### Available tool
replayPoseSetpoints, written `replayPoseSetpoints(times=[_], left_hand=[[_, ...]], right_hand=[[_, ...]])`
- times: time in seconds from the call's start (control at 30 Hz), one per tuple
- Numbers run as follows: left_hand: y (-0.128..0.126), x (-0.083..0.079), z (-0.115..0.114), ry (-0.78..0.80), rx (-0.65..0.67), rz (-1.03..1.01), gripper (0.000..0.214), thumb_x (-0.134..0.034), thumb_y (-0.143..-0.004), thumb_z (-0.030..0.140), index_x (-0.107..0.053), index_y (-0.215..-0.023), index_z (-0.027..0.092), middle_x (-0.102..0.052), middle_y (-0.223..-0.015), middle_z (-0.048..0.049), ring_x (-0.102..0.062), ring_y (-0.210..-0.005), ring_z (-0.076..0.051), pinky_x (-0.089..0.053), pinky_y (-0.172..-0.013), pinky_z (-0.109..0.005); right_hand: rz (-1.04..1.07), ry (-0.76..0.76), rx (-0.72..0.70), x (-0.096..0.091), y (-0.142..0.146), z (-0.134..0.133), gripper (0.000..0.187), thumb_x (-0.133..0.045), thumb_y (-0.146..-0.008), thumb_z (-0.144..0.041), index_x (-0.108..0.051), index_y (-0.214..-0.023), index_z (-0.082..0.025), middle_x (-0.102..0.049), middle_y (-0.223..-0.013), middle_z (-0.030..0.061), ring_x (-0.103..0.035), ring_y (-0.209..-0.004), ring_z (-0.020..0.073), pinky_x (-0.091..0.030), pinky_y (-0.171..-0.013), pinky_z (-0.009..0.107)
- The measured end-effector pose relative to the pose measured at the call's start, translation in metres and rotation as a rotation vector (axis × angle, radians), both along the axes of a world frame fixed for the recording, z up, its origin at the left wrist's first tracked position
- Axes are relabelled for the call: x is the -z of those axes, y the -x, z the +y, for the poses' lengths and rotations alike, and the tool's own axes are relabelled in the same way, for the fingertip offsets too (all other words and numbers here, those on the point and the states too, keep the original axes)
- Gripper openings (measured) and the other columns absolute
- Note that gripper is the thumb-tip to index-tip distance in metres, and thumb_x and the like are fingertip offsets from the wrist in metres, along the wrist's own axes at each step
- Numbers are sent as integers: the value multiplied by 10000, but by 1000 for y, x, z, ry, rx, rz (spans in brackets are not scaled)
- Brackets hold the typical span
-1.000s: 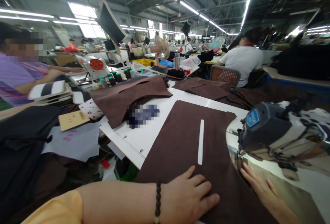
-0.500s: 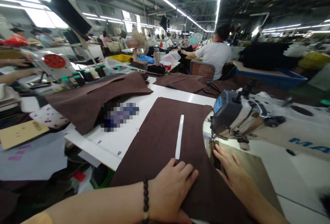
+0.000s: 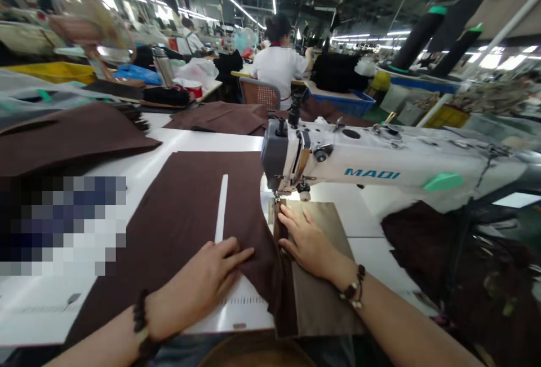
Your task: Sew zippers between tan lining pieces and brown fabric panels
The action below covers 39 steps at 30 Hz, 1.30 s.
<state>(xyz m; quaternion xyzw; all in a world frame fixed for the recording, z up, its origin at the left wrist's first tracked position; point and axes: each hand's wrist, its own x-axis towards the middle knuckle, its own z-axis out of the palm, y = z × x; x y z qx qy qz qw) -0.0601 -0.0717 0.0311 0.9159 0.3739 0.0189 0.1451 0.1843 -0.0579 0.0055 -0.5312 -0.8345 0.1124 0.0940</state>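
Observation:
A large dark brown fabric panel lies across the white table, with a narrow white strip on top. At its near edge my left hand is closed on the brown fabric, index finger pointing right; the thumb is mostly hidden. Flat beside the needle area, my right hand has its fingers spread over a brown band and an olive-khaki fabric piece. The sewing machine stands just beyond the right fingertips, its presser foot by the brown band. Between the hands the brown fabric bunches slightly.
More brown pieces lie at the table's far side, and a stack sits at left. Dark fabric hangs at right. Beyond are a seated person, a blue bin and a thermos.
The view has turned right, so the machine and both hands appear farther left. The near edge of the brown panel now shows bare table beneath my left hand. My right hand remains beside the needle.

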Motion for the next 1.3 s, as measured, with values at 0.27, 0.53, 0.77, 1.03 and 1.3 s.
replayPoseSetpoints(times=[0.27,0.53,0.77,1.03,1.3], left_hand=[[-26,-15,50,181,112,-65,380,-332,-934,242,-448,-1296,220,-319,-1430,-63,-292,-1313,-215,-223,-1094,-415],[-40,-36,84,372,348,64,312,-348,-933,213,-610,-1085,140,-329,-1422,-88,-248,-1333,-201,-192,-1099,-329],[-47,-43,103,511,410,-21,339,-390,-912,228,-550,-1196,136,-327,-1421,-78,-259,-1328,-181,-194,-1084,-269],[-41,-46,108,599,425,-160,364,-394,-902,247,-537,-1218,137,-399,-1379,-52,-310,-1304,-193,-213,-1076,-267],[-49,-44,108,513,464,-16,284,-432,-877,218,-663,-988,96,-435,-1347,-118,-298,-1311,-216,-207,-1076,-260]], right_hand=[[29,-42,-74,11,-7,0,605,-411,-831,-224,-242,-1405,-137,-222,-1446,81,-167,-1342,208,-171,-1096,485],[-40,2,-79,11,-8,2,639,-406,-804,-220,-231,-1410,-118,-164,-1459,82,-129,-1350,218,-152,-1093,499],[4,-76,-85,19,-9,1,558,-377,-849,-214,-273,-1395,-155,-221,-1447,79,-168,-1341,214,-144,-1094,510],[40,-130,-90,16,-7,2,531,-401,-876,-249,-284,-1389,-179,-274,-1428,75,-205,-1330,226,-204,-1090,493],[-80,-127,-82,30,-9,1,582,-380,-857,-221,-226,-1413,-149,-168,-1462,64,-144,-1347,213,-140,-1107,490]])
